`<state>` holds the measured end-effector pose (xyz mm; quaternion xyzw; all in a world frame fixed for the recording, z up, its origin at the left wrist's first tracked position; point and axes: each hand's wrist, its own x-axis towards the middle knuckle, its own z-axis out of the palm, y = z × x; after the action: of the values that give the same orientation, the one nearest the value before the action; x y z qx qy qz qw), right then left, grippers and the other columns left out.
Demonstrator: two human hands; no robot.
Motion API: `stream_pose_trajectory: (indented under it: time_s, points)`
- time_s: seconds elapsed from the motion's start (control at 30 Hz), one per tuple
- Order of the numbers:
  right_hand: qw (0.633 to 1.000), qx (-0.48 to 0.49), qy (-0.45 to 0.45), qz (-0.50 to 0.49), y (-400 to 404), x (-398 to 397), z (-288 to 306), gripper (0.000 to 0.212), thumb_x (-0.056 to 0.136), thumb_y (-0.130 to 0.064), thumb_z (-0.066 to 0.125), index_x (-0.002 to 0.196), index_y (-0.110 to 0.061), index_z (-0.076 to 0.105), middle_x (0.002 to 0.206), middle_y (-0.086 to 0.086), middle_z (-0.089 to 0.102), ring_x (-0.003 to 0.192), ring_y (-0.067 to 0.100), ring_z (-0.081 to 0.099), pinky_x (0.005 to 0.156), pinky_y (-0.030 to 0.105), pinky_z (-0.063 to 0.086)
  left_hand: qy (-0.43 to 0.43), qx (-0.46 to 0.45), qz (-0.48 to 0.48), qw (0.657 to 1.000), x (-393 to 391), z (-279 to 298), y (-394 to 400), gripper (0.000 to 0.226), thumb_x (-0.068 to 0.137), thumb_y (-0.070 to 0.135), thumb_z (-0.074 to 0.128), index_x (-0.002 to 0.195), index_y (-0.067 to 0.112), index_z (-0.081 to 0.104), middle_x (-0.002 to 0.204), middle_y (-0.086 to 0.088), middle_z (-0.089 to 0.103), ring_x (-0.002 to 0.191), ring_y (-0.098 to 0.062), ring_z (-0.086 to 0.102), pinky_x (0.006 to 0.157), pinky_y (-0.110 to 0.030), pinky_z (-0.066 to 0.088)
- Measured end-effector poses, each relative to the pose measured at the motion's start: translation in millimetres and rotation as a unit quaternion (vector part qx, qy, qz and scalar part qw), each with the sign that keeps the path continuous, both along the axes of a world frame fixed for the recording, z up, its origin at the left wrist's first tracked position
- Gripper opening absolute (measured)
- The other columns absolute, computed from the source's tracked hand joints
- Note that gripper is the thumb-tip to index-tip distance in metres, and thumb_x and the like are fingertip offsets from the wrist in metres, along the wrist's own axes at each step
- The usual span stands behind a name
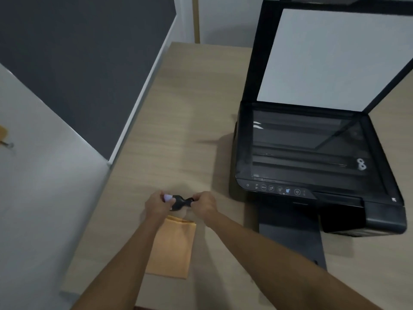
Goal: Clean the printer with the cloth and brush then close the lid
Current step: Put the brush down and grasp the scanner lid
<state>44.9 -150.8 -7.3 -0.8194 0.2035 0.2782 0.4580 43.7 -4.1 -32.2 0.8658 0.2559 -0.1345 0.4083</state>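
A pale wood-grain desk (169, 113) is seen from above, boxed in on the left by a grey and white partition panel (73, 63). At the right sits the black flatbed printer (312, 180), its white-lined scanner lid (335, 57) raised fully and the dark glass plate (301, 144) laid bare, with a small pale mark visible near its right edge.

Near the front of the desk, a small black brush with a pale lilac tip (178, 200) is held up just above the surface between both hands. The tip end is pinched by the curled fingers of the left hand (157, 203); the opposite, narrow black end is pinched by the curled fingers of the right hand (204, 203). Whether a cap is being pulled or a part twisted cannot be told. Just below the hands, a folded orange cloth (172, 245) lies flat on the desk, partly covered by the left forearm and gripped by neither hand.

As for progress, an early stage is judged. The brush appears only to be made ready, well apart from the printer. No wiping or brushing of the glass can be confirmed, and that pale mark suggests cleaning is still owed. The cloth work, the brush work and the closing of the lid are all judged to remain.
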Motion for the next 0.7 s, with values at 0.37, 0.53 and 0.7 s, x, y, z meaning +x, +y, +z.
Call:
stream_pose_trajectory:
  time_s: [0.37, 0.53, 0.7]
  points:
    - [0.949, 0.007, -0.287, 0.131, -108, 9, 150, 0.01, 0.085, -0.018, 0.067, 0.089, -0.013, 0.074, 0.085, 0.002, 0.074, 0.07, 0.003, 0.061, 0.06, 0.006, 0.045, -0.234, 0.008, 0.046, 0.971, 75, 111, -54, 0.019, 0.084, 0.022, 0.068, 0.088, 0.004, 0.072, 0.087, -0.02, 0.074, 0.085, -0.034, 0.07, 0.082, -0.039, 0.052]
    - [0.894, -0.075, -0.43, -0.103, -252, 49, 237, 0.04, 0.094, -0.04, 0.052, 0.067, -0.014, 0.067, 0.061, -0.003, 0.069, 0.055, 0.001, 0.06, 0.056, 0.019, 0.046, -0.283, -0.177, 0.007, 0.943, 145, 212, -136, 0.037, 0.098, 0.031, 0.045, 0.102, 0.003, 0.069, 0.105, -0.018, 0.071, 0.097, -0.027, 0.067, 0.088, -0.033, 0.049]
    - [0.822, -0.114, -0.456, -0.321, -394, 106, 293, 0.04, 0.098, -0.036, 0.039, 0.119, -0.007, 0.056, 0.116, 0.009, 0.063, 0.109, 0.026, 0.059, 0.093, 0.04, 0.047, -0.219, -0.243, -0.049, 0.944, 190, 294, -212, 0.053, 0.097, 0.051, 0.033, 0.142, 0.024, 0.038, 0.148, -0.003, 0.041, 0.135, -0.024, 0.039, 0.109, -0.045, 0.034]
